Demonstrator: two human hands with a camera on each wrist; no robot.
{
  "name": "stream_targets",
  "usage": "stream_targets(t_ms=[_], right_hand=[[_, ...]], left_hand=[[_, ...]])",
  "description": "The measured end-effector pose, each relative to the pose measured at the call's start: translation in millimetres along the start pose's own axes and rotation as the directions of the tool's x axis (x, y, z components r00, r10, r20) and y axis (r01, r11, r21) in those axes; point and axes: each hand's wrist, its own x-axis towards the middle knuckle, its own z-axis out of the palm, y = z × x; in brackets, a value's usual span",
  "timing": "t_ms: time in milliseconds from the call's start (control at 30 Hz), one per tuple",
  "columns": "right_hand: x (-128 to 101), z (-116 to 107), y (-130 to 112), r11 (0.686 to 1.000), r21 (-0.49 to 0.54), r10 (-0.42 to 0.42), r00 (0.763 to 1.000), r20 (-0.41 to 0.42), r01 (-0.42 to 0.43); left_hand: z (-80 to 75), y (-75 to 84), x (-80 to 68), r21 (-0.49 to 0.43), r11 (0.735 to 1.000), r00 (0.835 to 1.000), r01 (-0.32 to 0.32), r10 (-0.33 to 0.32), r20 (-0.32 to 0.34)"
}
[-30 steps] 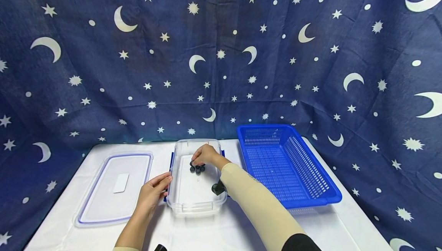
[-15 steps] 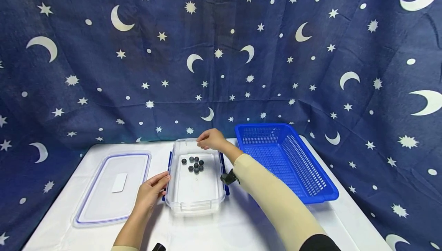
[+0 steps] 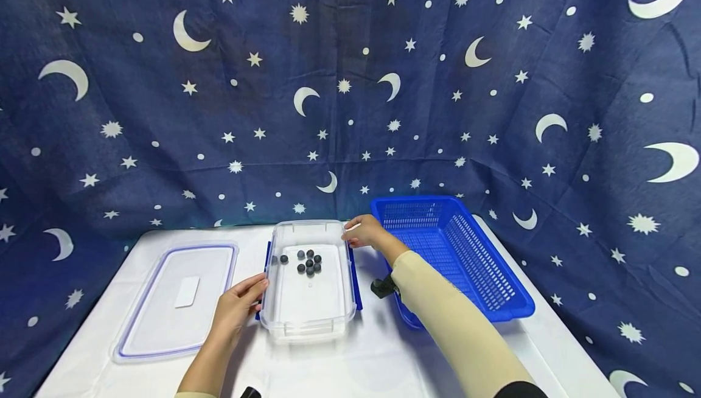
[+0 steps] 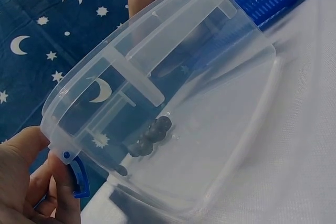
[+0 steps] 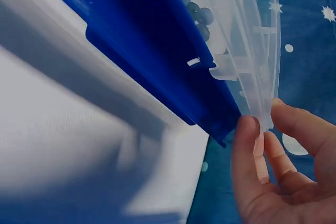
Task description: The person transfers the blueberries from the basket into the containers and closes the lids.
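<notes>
You are steadying a clear plastic storage box (image 3: 308, 288) at the centre of the white table (image 3: 383, 361), one hand on each side. Your left hand (image 3: 239, 305) is resting against the box's near left edge, thumb and fingers curled round the rim beside the blue locking clip (image 4: 77, 176). Your right hand (image 3: 366, 232) is touching the far right corner, fingertips (image 5: 247, 135) pinching the corner of the rim next to the long blue side clip (image 5: 157, 45).

Inside, a small cluster of dark round balls (image 3: 308, 261) is lying loose toward the far end of the floor, with one or two strays near the left wall.

The box looks light, stiff and thin-walled, and its smooth plastic is probably slippery, so the moulded rim and its ribs are likely your surest purchase; the hinged clips would probably swing if you are pulling on them. The balls appear free to roll, so any tilt is likely sending them running to the low side. Keeping the base level seems wise.

The matching lid (image 3: 177, 297) is lying flat on the table to the left, apart from the box. A blue perforated basket (image 3: 509, 294) is sitting just to the right, behind your right forearm.
</notes>
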Motion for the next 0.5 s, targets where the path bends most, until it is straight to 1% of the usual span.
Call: stream_targets(t_ms=[67, 133, 233, 333, 400, 433, 467, 500], right_hand=[[0, 1, 2, 0.997, 0.059, 0.041, 0.999, 0.017, -0.042], [-1, 1, 2, 0.993, 0.094, 0.071, 0.997, 0.022, -0.072], [-1, 2, 2, 0.989, 0.113, 0.094, 0.995, 0.026, -0.097], [-1, 3, 2, 0.988, 0.105, 0.114, 0.993, 0.025, -0.116], [0, 3, 3, 0.988, 0.093, 0.123, 0.992, 0.024, -0.125], [0, 3, 2, 0.988, 0.084, 0.127, 0.992, 0.026, -0.129], [0, 3, 2, 0.988, 0.078, 0.129, 0.991, 0.028, -0.131], [0, 3, 2, 0.989, 0.073, 0.129, 0.991, 0.032, -0.131]], left_hand=[[0.5, 0.3, 0.0, -0.001, 1.0, 1.0, -0.003, 0.003, -0.004], [1.3, 0.9, 0.0, 0.002, 1.0, 1.0, -0.007, 0.007, -0.014], [1.9, 2.1, -0.8, 0.037, 0.999, 0.999, -0.032, 0.034, -0.031], [-1.2, 5.4, -4.0, 0.094, 0.993, 0.996, -0.074, 0.079, -0.052], [-8.6, 8.9, -6.4, 0.148, 0.982, 0.987, -0.12, 0.134, -0.084], [-15.3, 11.3, -7.7, 0.188, 0.972, 0.981, -0.143, 0.165, -0.107], [-24.1, 13.6, -8.9, 0.241, 0.956, 0.969, -0.169, 0.206, -0.136], [-34.8, 15.8, -10.1, 0.303, 0.934, 0.953, -0.191, 0.25, -0.173]])
